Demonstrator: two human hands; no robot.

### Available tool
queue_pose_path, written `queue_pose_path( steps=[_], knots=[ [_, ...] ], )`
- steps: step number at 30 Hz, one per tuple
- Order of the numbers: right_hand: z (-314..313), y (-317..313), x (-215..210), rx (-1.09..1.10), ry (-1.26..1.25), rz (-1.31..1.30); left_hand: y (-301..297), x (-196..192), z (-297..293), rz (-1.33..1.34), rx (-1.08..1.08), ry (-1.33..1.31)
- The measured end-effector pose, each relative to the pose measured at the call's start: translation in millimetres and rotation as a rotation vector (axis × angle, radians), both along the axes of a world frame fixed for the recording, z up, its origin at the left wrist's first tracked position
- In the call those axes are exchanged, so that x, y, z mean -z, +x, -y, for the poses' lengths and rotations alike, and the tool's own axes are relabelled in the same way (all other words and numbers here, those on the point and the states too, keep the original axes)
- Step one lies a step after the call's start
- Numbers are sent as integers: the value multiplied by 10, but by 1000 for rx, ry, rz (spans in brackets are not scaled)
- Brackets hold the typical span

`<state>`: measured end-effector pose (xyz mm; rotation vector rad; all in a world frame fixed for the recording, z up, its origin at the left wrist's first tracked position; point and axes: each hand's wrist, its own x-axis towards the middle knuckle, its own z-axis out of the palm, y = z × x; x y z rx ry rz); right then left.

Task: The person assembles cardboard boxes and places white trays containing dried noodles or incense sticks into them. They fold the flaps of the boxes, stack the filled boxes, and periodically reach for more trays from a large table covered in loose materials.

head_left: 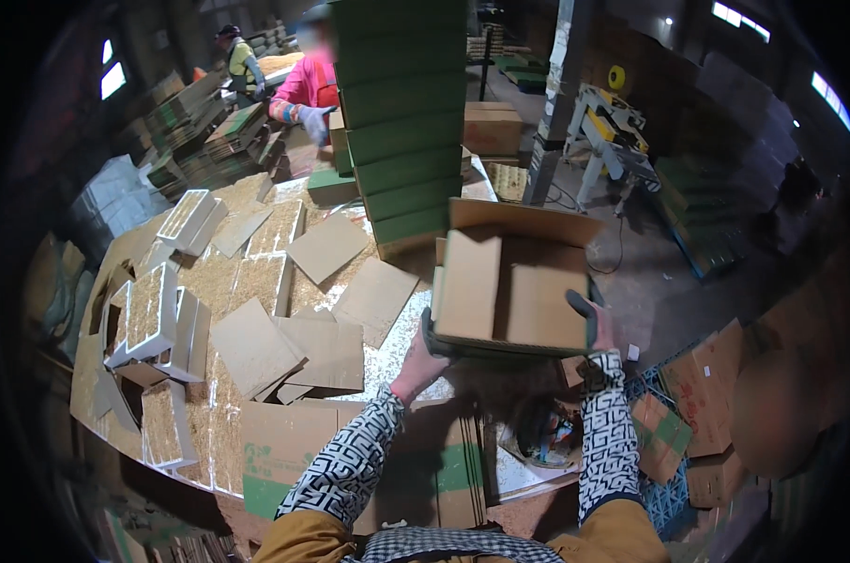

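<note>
A cardboard box (547, 291) is held up in front of me, its top open and its flaps standing up or folded over. My left hand (420, 364), gloved, grips its near left corner. On the right side, my gloved right hand (596, 321) is closed over the box wall, thumb toward the opening. Just beyond the box rises a tall stack of green cartons (406, 178). Below my arms lie flattened cartons (294, 455) with green printing on the table's near edge. The box hides part of the table.
Loose cardboard sheets (326, 249) and white trays (148, 310) of straw-coloured material cover the left of the table. A round container (547, 441) stands near my right forearm. A pillar (549, 122) and a machine (613, 131) stand behind. Across the table is a person in pink (298, 89).
</note>
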<state>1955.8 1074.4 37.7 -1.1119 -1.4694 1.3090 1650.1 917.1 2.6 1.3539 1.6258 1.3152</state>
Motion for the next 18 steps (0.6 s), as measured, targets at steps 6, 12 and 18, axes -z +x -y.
queue_pose_path(
  steps=[6, 12, 18],
  knots=[
    [-584, 18, 43, 231, 28, 301, 108, 13, 21, -564, -114, -105],
    [1540, -241, 56, 181, 187, -29, -1533, -436, 2048, -912, -725, -98],
    [2803, -1626, 1096, 171, -4, 1119, -1995, 126, 2920, -253, -690, -475]
  ],
)
